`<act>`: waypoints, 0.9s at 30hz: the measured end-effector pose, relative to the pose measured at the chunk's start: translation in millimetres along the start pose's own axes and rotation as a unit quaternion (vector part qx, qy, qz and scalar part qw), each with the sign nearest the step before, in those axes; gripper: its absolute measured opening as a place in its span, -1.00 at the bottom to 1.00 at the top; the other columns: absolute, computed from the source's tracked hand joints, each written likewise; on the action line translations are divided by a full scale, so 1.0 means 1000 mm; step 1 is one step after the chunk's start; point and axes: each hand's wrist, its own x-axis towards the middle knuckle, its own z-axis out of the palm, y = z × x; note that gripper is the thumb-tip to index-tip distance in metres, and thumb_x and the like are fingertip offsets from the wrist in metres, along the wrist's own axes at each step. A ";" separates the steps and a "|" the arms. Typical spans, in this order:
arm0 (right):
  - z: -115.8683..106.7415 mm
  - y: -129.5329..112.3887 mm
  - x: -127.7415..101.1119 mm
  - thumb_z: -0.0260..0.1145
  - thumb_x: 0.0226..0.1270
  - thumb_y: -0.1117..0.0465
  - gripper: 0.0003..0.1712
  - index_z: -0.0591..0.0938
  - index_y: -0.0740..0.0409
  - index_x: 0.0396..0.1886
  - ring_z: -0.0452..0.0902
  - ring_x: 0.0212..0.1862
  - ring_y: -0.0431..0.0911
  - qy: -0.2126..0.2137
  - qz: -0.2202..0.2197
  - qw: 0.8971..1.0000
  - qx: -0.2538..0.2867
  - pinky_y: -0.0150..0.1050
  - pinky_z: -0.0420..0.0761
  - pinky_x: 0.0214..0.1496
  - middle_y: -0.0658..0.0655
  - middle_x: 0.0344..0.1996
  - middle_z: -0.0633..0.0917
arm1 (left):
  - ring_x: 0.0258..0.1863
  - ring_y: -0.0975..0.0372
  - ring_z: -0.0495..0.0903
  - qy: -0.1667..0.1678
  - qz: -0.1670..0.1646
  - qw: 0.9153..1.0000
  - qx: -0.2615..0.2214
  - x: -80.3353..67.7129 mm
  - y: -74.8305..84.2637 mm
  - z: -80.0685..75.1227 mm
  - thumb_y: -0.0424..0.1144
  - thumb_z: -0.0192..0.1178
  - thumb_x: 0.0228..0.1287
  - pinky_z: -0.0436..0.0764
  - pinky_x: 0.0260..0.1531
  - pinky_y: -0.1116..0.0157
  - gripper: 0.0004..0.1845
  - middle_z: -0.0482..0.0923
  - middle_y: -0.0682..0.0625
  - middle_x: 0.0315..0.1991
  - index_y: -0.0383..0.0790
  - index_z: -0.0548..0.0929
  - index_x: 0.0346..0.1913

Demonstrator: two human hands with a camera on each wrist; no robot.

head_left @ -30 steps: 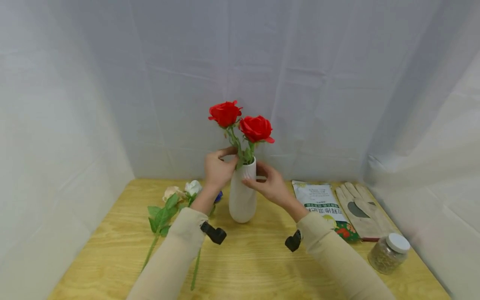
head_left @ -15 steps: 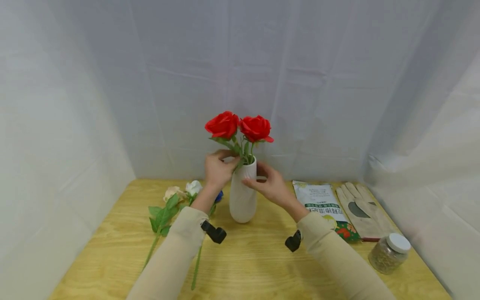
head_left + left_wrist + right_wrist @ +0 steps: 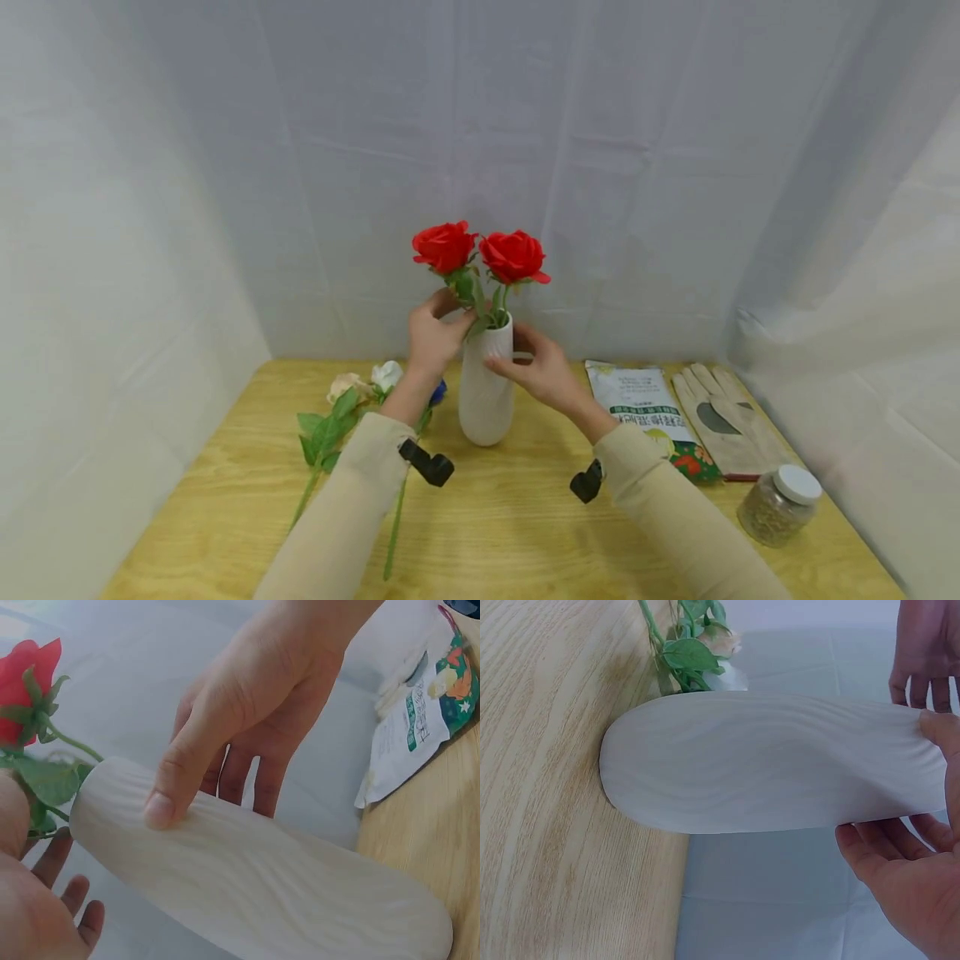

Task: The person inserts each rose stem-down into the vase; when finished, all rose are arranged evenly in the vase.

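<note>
Compared with 0.5 s earlier, we see the left red rose (image 3: pixel 444 247) standing more upright beside the right red rose (image 3: pixel 513 256); both stems sit in the ribbed white ceramic vase (image 3: pixel 486 385), which stands mid-table on the light wooden table (image 3: pixel 525 533). The left hand (image 3: pixel 432 336) has raised its grip, pinching the left stem just above the rim. The right hand (image 3: pixel 542 369) holds the vase neck, thumb in front. Left of the vase lie 3 loose flowers (image 3: pixel 352 396). On the right lie a printed pouch (image 3: pixel 637 398), beige gloves (image 3: pixel 723 421) and 1 white-lidded glass jar (image 3: pixel 777 504).
</note>
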 end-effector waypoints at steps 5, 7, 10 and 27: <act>0.001 0.002 0.001 0.53 0.39 0.12 -0.24 0.46 0.13 0.51 0.60 0.32 0.16 0.002 -0.002 1.000 -0.003 0.14 0.66 0.33 0.27 0.28 0.66 | -0.32 -0.01 0.78 0.032 0.040 0.999 0.009 -0.001 0.000 0.003 -0.46 0.30 0.21 0.54 -0.41 0.55 -0.77 0.80 -0.37 -0.15 -0.48 0.82 -0.11; 0.002 0.002 0.001 0.52 0.39 0.14 -0.23 0.45 0.16 0.52 0.59 0.32 0.17 0.003 -0.002 1.000 -0.003 0.18 0.65 0.33 0.30 0.29 0.65 | -0.37 0.00 0.76 0.032 0.071 0.997 0.028 -0.001 -0.002 0.004 -0.46 0.34 0.18 0.54 -0.41 0.48 -0.83 0.80 -0.35 -0.21 -0.48 0.83 -0.19; 0.003 0.004 0.001 0.51 0.40 0.18 -0.24 0.43 0.19 0.52 0.59 0.33 0.21 0.003 -0.006 1.000 0.000 0.21 0.64 0.33 0.33 0.30 0.64 | -0.24 -0.05 0.77 0.013 0.104 0.993 0.055 -0.002 -0.003 0.006 -0.41 0.46 0.17 0.66 -0.28 0.25 -0.84 0.81 -0.32 -0.23 -0.46 0.84 -0.22; 0.003 0.001 -0.001 0.53 0.39 0.08 -0.26 0.49 0.09 0.48 0.60 0.31 0.17 -0.001 -0.010 1.000 0.011 0.15 0.66 0.33 0.24 0.25 0.68 | -0.51 0.23 0.62 0.006 0.033 0.999 0.023 -0.009 -0.002 0.002 -0.40 0.39 0.20 0.52 -0.47 0.48 -0.74 0.79 -0.36 -0.15 -0.46 0.80 -0.07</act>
